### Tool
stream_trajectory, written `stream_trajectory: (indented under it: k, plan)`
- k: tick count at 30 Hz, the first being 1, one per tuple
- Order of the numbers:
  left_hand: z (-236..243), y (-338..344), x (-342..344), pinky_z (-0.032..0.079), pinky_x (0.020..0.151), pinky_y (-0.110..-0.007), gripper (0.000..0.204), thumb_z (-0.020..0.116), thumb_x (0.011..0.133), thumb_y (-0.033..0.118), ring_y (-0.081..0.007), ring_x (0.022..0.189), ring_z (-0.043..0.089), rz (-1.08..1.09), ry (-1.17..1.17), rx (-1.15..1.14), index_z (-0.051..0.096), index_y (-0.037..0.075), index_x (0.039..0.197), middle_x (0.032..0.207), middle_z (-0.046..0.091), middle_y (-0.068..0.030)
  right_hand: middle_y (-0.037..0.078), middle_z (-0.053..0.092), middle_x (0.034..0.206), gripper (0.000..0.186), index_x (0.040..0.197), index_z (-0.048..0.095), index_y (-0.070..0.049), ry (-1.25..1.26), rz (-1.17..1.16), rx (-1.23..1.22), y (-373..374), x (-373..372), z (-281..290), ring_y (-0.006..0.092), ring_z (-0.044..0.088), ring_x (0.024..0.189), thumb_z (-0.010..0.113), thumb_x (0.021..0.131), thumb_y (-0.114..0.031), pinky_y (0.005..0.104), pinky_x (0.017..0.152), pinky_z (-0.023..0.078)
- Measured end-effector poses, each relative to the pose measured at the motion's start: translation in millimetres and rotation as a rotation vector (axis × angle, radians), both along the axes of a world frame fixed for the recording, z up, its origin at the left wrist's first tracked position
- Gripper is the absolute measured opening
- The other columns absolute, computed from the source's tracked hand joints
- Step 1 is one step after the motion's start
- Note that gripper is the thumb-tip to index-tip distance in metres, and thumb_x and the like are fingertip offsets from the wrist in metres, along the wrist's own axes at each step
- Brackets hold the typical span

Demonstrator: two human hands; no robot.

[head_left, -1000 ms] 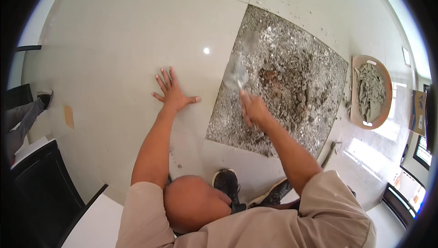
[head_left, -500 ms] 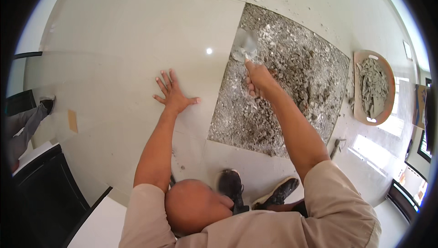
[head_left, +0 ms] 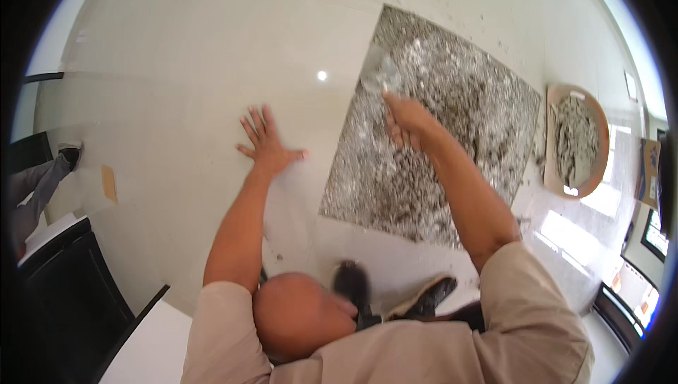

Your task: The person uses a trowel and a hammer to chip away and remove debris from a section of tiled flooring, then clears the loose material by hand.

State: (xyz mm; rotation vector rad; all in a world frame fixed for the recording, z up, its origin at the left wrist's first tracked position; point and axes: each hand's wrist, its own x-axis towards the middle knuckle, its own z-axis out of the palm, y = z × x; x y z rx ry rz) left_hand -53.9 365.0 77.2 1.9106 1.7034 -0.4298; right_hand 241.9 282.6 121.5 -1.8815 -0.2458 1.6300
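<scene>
My left hand (head_left: 267, 150) rests palm down on the glossy cream floor tiles (head_left: 198, 66), fingers spread, left of a square rough patch (head_left: 452, 137). That patch lies bare where the tile is gone, covered with grey crumbled mortar and whitish bits. My right hand (head_left: 409, 119) is closed round the handle of a trowel (head_left: 379, 68). The trowel's pale metal blade is smeared by motion, at the left edge of the patch. Whether the blade touches the mortar, I cannot tell.
A tan oval tray (head_left: 602, 147) with cut-out handles, full of grey broken pieces, stands right of the patch. My dark shoes (head_left: 432, 298) are below it. A brown rectangular piece (head_left: 109, 184) lies at left, near another person's leg (head_left: 44, 181) and black furniture (head_left: 70, 292).
The view has shifted slightly. My right hand has moved a little right and down with the trowel, and its elbow has swung outward. My left hand stays planted on the tiles.
</scene>
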Motion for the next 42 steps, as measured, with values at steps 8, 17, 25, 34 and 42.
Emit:
stream_trajectory:
  k: [8,17,25,34,42]
  plan:
    - [-0.1,-6.8,-2.4,-0.004,0.109,-0.081,0.161,0.096,0.050,0.056,-0.0374,0.153,-0.027,-0.012,-0.034,0.030,-0.013,0.020,0.163,0.169,-0.024,-0.0115,0.000,0.047,0.061,0.041,0.092,0.051,-0.006,0.035,0.123,-0.061,-11.4,29.1,-1.0,0.0107,0.042,0.043,0.049,0.107,-0.044,0.0290,0.035,0.039]
    - [-1.4,-5.1,-0.6,-0.002,0.109,-0.081,0.162,0.097,0.051,0.055,-0.0377,0.153,-0.027,-0.008,0.031,-0.019,-0.016,0.019,0.162,0.169,-0.023,-0.0123,-0.001,0.046,0.061,0.043,0.088,0.047,-0.007,-0.013,-0.067,-0.021,-12.1,-20.2,-6.2,0.0090,0.039,0.043,0.046,0.108,-0.046,0.0269,0.033,0.038]
    - [-11.0,-8.7,11.3,-0.002,0.109,-0.081,0.164,0.096,0.049,0.059,-0.0382,0.153,-0.027,-0.029,-0.016,0.007,-0.016,0.018,0.162,0.169,-0.023,-0.0147,0.003,0.053,0.062,0.047,0.094,0.053,-0.003,-0.283,0.077,0.012,-55.2,-46.2,-61.3,0.0110,0.048,0.043,0.048,0.106,-0.048,0.0292,0.033,0.042]
    - [-3.0,-9.4,-5.2,-0.003,0.110,-0.080,0.163,0.095,0.050,0.060,-0.0374,0.153,-0.026,-0.017,0.011,0.018,-0.017,0.019,0.162,0.169,-0.023,-0.0115,0.010,0.058,0.067,0.047,0.102,0.058,0.002,-0.047,0.187,0.005,-92.8,-82.2,-4.8,0.0162,0.053,0.046,0.049,0.106,-0.044,0.0365,0.044,0.048]
    - [-12.4,-11.4,-2.5,-0.004,0.108,-0.081,0.166,0.095,0.048,0.061,-0.0383,0.153,-0.026,-0.030,-0.011,0.049,-0.018,0.020,0.161,0.168,-0.025,-0.0122,0.005,0.047,0.055,0.051,0.110,0.057,0.009,0.064,0.159,0.055,-72.6,-43.5,-12.0,0.0178,0.044,0.036,0.052,0.104,-0.041,0.0349,0.033,0.040]
